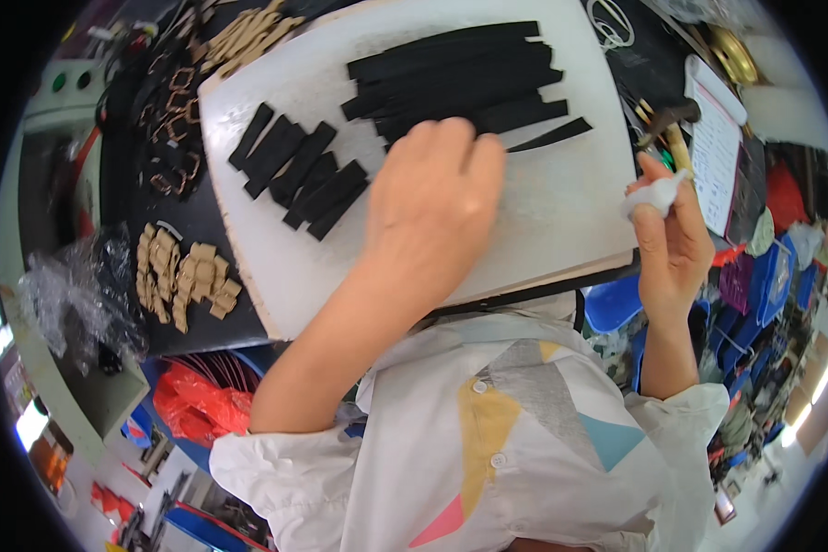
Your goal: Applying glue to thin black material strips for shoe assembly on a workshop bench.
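My left hand [437, 198] is over the white board [543, 216], at the near edge of a row of black fabric strips [451, 69]. Its fingers are curled downward, and their tips are hidden. One loose black strip [550, 135] slants out from behind the knuckles; whether the fingers grip it cannot be seen. Off the board's right edge, my right hand [676, 244] holds a small white squeeze bottle [653, 195] with a thin nozzle pointing up and right. Several shorter black pieces [299, 170] lie at the board's left.
Tan folded loops [189, 276] are piled left of the board, with dark frames [170, 138] behind them. Tan strips [248, 37] lie at the far left. A clear plastic bag [83, 285] hangs over the table's left side. A hammer [670, 120] and a written notepad [713, 138] are at right.
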Available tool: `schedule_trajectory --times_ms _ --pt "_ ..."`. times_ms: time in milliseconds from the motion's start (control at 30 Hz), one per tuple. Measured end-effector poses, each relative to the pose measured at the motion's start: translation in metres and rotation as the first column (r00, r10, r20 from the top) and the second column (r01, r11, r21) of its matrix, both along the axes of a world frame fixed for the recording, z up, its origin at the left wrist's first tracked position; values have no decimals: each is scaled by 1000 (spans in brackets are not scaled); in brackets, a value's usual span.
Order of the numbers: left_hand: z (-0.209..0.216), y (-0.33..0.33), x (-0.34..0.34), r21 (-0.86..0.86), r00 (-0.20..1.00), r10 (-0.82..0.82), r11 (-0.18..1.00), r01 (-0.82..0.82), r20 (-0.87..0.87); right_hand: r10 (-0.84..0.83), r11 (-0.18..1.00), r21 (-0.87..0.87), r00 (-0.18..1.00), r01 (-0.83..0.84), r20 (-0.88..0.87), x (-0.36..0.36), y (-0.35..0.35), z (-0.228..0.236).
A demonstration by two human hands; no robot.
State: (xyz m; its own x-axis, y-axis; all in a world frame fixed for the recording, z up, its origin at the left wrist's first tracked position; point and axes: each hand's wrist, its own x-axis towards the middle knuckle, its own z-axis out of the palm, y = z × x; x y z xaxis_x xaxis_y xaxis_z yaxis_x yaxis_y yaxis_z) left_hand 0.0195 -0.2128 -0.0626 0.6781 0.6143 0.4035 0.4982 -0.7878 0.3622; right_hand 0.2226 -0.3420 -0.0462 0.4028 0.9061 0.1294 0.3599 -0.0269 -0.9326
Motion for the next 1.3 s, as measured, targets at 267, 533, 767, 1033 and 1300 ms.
schedule_trajectory --times_ms 267,533,767,1033,1300 --pt "13 -44 -27 -893 870 469 442 -86 149 185 981 -46 839 -189 512 -2 13 15" --pt "2 -56 -33 -863 832 508 500 -74 223 176 889 35 412 -456 894 -9 32 19" --pt "-3 -57 -31 -864 794 551 500 -69 255 88 812 49 204 -582 975 -22 42 15" --pt "-5 -57 -33 -832 809 529 547 -94 256 84 836 -18 94 -549 992 -15 45 24" --pt "-2 -56 -35 -837 855 474 540 -93 211 184 862 -84 153 -500 971 -22 39 27"
